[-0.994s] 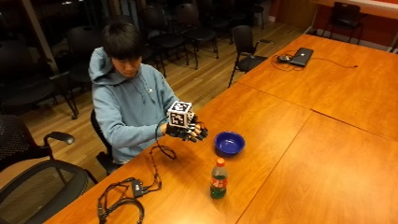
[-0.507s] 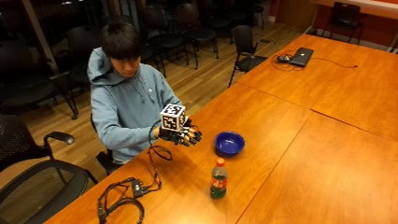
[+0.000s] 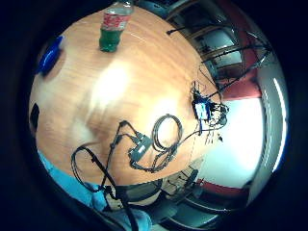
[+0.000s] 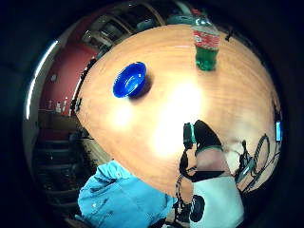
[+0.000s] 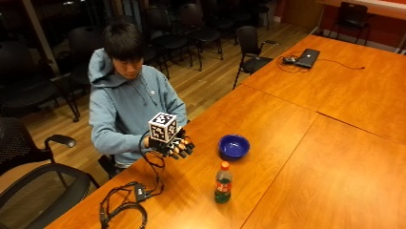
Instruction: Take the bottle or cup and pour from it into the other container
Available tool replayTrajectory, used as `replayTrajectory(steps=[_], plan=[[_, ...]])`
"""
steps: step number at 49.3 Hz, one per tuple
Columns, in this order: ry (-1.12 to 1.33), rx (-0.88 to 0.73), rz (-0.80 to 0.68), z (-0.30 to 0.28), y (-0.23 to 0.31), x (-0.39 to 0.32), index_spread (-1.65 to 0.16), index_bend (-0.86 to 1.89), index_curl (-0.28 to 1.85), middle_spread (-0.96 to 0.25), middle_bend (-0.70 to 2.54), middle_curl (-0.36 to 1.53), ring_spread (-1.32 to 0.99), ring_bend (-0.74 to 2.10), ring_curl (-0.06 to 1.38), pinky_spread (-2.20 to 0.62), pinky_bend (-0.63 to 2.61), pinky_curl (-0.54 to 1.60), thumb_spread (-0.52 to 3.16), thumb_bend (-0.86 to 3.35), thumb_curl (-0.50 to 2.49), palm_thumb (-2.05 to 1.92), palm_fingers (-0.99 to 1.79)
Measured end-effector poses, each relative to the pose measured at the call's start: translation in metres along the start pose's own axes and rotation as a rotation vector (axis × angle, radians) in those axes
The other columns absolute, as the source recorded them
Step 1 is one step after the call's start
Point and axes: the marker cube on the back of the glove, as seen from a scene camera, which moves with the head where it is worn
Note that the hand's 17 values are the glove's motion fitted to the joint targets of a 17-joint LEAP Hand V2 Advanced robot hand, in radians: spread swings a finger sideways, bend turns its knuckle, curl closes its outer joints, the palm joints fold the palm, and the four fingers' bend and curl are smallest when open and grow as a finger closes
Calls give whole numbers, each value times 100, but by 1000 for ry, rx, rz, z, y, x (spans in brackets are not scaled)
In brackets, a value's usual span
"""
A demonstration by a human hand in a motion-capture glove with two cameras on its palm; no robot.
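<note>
A green bottle [image 5: 222, 182] with a red label and orange cap stands upright on the wooden table [image 5: 317, 143]. A blue bowl [image 5: 234, 146] sits just beyond it. My gloved right hand [image 5: 174, 147] hovers above the table's near edge, in front of the seated person, to the left of both. Its fingers [image 5: 184, 149] hang relaxed and hold nothing. The palm views look down on the bottle [image 4: 205, 43] [image 3: 113, 26] and the bowl [image 4: 129, 80] [image 3: 49, 54], both well away from the palm. The gloved thumb [image 4: 205, 135] shows at one view's edge.
Black cables and a small box [image 5: 130, 200] [image 3: 144, 147] lie on the table near the person. A laptop [image 5: 309, 57] sits at the table's far end. Office chairs [image 5: 38, 176] stand around the table's left side.
My hand has dropped a little and drawn back toward the person. Bottle and bowl have not moved.
</note>
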Motion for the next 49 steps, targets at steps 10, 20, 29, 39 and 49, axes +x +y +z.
replayTrajectory(steps=[10,20,29,39,49], plan=[[-33,42,52,2,5,26,-34,15,32,2,18,26,15,27,26,22,49,25,92,-3,48,81,19],[-120,163,60,0,-2,54,-34,11,27,3,20,28,15,32,28,22,54,27,92,-4,47,78,14],[-222,269,53,-1,-7,76,-34,12,24,3,20,29,15,35,29,22,58,28,92,-4,45,74,11],[-395,317,83,10,-10,88,-34,12,22,3,20,31,14,38,30,22,61,28,92,-4,44,72,10],[-581,392,128,19,-32,106,-33,11,21,4,20,32,14,40,30,22,63,29,91,-4,43,69,7]])
